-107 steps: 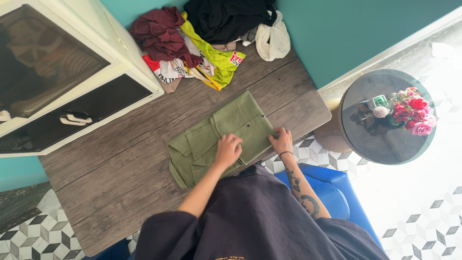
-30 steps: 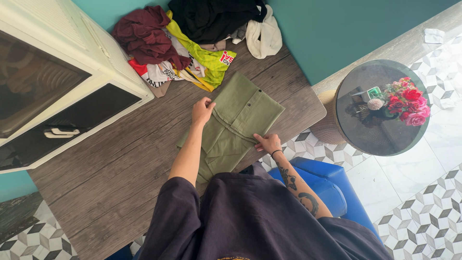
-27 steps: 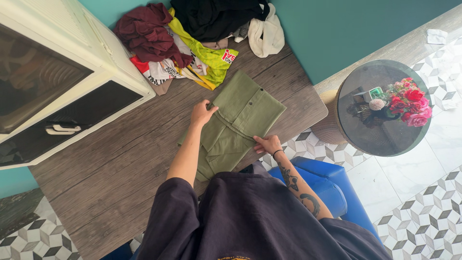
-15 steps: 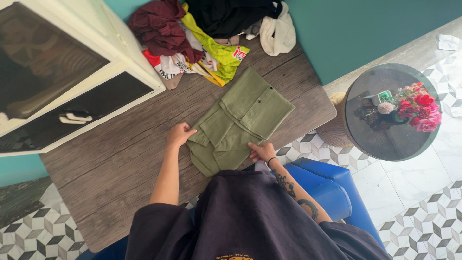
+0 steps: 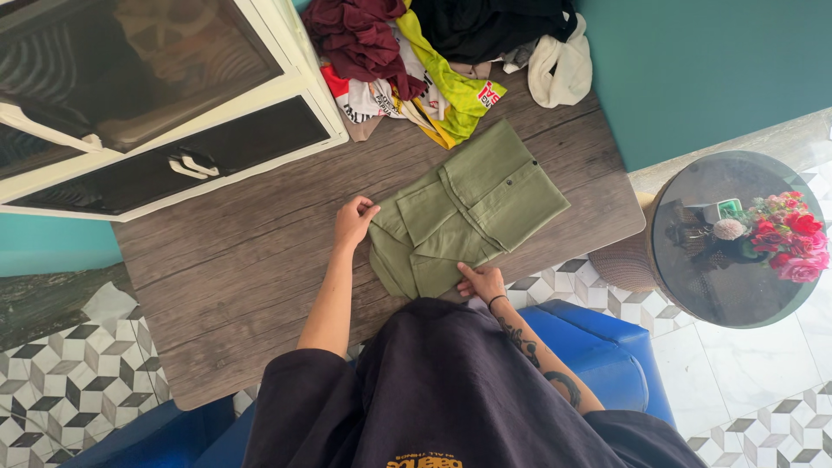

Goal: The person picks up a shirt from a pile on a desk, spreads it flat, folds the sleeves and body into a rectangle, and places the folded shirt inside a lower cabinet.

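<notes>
Head view: my left hand point(image 5: 354, 221) is curled, fingers pinching the left edge of the folded olive-green cotton garment point(image 5: 468, 212). My right hand point(image 5: 482, 281) lies on the garment's near corner, right at the near edge of the grey wood-grain table point(image 5: 234, 286); fingers pressed together flat on the cloth, whether they pinch it I cannot tell. The garment lies folded into a rough rectangle, tilted, towards the right half of the table, its far end with a dark snap button pointing at the far right corner.

At the far edge of the table, just beyond the garment, sits a loose pile of clothes: a crumpled maroon top point(image 5: 360, 35), a neon yellow-green jersey point(image 5: 446, 82) over a white printed shirt, a black garment point(image 5: 490, 22) and a cream cloth point(image 5: 559, 69) hanging near the teal wall. A white cabinet with dark glass doors point(image 5: 165, 95) takes the far left corner.

Off the table's right edge, well apart, stands a round dark glass side table point(image 5: 693, 277) with pink and red flowers point(image 5: 784, 238). A blue padded seat point(image 5: 598, 355) is under me, patterned tile floor around.
</notes>
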